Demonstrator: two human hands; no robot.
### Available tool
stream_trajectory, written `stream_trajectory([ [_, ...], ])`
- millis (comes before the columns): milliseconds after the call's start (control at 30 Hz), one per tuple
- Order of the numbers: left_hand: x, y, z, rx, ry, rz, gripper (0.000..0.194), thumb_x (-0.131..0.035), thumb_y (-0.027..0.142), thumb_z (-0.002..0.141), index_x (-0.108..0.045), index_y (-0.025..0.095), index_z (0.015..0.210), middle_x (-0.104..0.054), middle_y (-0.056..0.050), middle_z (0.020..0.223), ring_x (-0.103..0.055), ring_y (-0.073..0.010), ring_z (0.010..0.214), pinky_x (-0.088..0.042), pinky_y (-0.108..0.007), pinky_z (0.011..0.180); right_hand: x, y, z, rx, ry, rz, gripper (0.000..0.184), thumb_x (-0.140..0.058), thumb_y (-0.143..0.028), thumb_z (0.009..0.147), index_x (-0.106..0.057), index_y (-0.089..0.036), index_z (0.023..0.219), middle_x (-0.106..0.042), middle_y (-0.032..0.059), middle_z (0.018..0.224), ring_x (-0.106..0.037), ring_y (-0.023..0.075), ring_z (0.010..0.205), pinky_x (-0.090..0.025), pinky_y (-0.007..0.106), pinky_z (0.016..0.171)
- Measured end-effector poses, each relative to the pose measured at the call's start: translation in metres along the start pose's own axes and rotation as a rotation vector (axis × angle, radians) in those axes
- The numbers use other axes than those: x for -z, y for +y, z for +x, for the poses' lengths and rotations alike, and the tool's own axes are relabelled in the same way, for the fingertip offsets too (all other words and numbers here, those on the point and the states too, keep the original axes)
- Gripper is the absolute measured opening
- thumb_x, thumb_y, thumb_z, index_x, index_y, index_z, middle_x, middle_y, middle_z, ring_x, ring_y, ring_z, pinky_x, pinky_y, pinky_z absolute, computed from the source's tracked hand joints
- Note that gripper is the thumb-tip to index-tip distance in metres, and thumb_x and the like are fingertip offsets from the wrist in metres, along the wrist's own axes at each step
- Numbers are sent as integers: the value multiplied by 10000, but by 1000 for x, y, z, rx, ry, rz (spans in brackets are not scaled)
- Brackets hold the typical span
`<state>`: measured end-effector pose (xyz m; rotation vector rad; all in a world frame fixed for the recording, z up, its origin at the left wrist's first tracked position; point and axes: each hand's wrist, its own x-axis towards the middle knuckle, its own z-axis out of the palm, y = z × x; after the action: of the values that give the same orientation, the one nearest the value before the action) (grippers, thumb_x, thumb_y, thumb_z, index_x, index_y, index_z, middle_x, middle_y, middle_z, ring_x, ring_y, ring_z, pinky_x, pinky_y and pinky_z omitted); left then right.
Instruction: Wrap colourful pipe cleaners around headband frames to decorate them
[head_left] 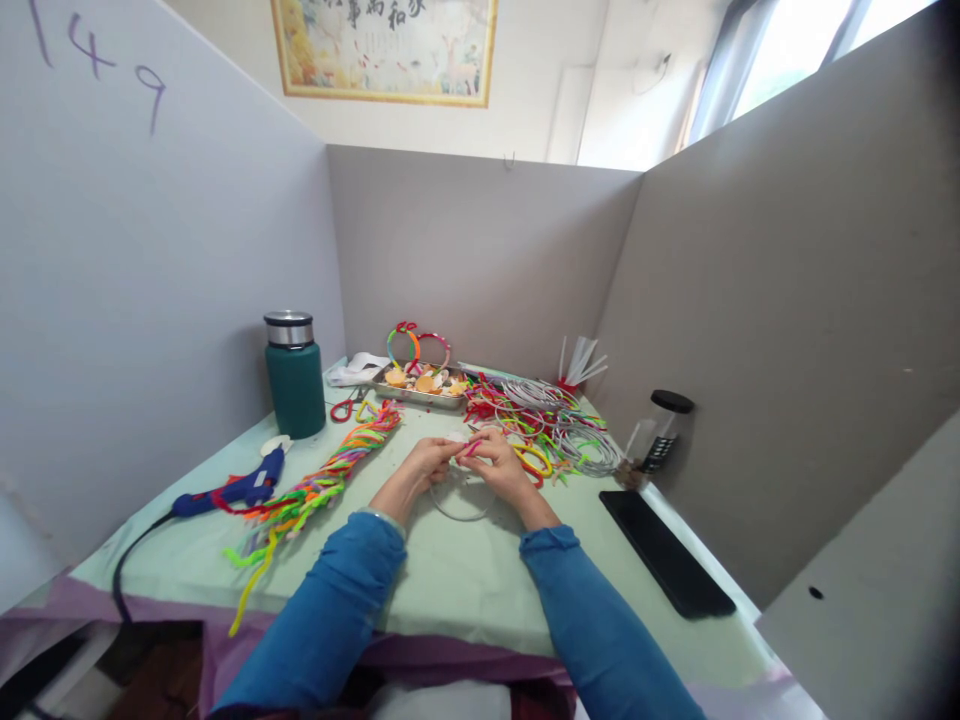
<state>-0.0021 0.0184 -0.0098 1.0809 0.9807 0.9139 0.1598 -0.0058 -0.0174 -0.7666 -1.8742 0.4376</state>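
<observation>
While left hand (427, 463) and right hand (496, 463) pinch a hoop (459, 519) bowed toward the desk's (465, 590) near edge, a tray (431, 400) holds bits (424, 384).

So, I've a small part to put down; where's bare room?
Bare table lies between left sleeve and right sleeve, this side of the wire ring; also between right sleeve and phone. Crowded: back, with tray and wire coils; left, with glue gun, green bottle and pipe cleaners.
</observation>
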Motion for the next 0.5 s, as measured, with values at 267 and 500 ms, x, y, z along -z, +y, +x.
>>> stream_trajectory([
  [267, 1, 2, -2, -36, 79, 11, 296, -730, 331, 662, -518, 147, 757, -279, 116, 422, -183, -5, 320, -63, -177, 357, 1, -8, 3, -17, 112, 9, 211, -666, -321, 752, -703, -302, 958, -640, 37, 1062, -499, 231, 1054, -326, 410, 965],
  [500, 3, 3, -2, -139, -37, -104, 322, -748, 358, 633, -542, 151, 768, -314, 105, 444, -191, -6, 324, -72, -175, 340, 5, 12, 8, -487, 456, 382, 314, -594, -488, 730, -679, -207, 840, -639, 30, 772, -537, 152, 630, -402, 274, 561],
])
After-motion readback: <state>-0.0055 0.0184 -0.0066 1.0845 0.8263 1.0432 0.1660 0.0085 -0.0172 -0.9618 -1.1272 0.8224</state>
